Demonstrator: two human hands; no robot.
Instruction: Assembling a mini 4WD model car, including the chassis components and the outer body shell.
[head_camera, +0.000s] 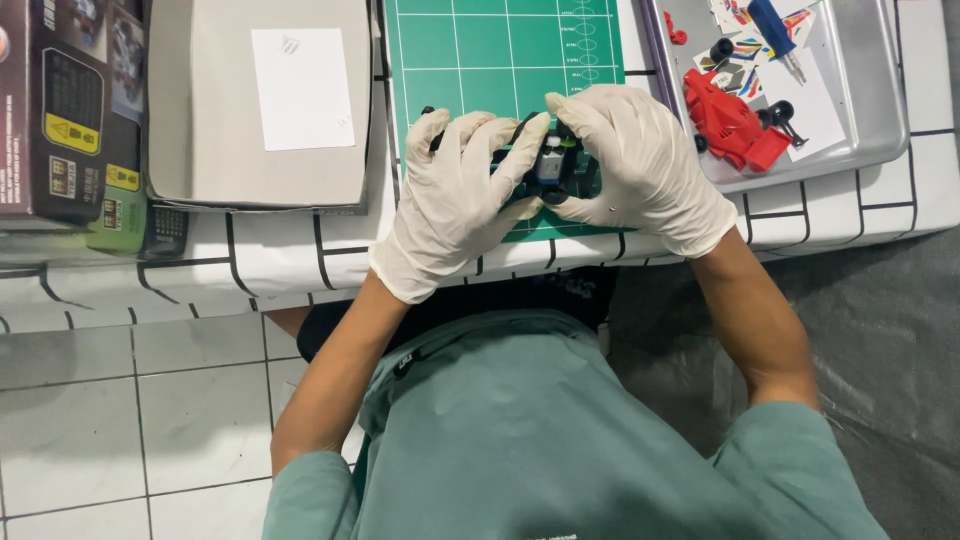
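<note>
We look down on two hands in pale gloves meeting over a green cutting mat (500, 50) at the near edge of the surface (270, 255), which is covered in white cloth with black grid lines. Between them sits a small black toy car chassis (553, 165) with a grey motor block and a touch of green showing in the gap. Our left hand (455, 195) curls around the chassis from one side, fingers bent over its top and closed on it. Our right hand (640, 165) grips the other side, fingertips pressed against the frame, thumb tucked below. The chassis rests just above the mat's near edge.

Off to the right, a metal tray (870, 110) holds a red car body shell (730, 125), loose black wheels (722, 48), sticker sheets and a blue-handled screwdriver (775, 28). To the left lies a grey cardboard lid (200, 130) bearing a white paper slip, with a dark printed box (60, 100) beside it.
</note>
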